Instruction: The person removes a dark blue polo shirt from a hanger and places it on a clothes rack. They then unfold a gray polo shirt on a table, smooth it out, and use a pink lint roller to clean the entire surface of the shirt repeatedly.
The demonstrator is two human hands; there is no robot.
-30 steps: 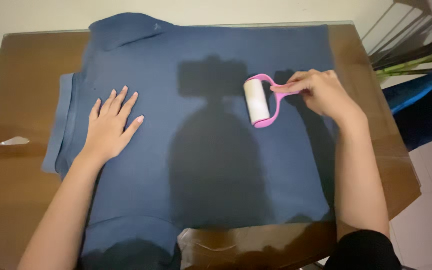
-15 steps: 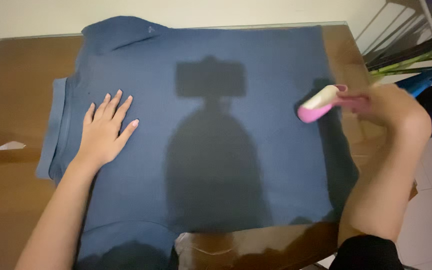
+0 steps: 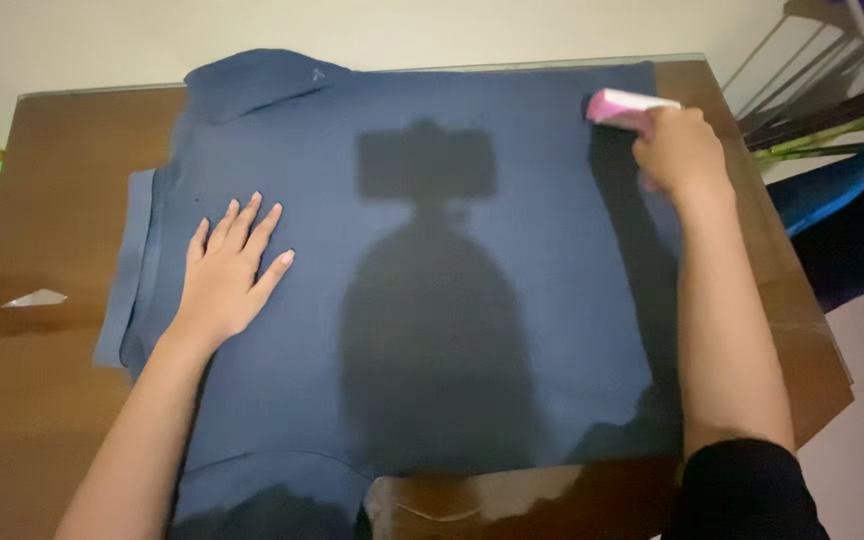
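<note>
Head view: hands (image 3: 680,150) on navy shirt (image 3: 512,150)

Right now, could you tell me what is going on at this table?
A person is working on a dark blue shirt spread flat over a brown table. The left hand lies flat on the shirt, fingers spread, near its left side. The right hand grips a pink lint roller at the shirt's far right corner. A shadow of the person's head and camera falls across the middle of the cloth.
</note>
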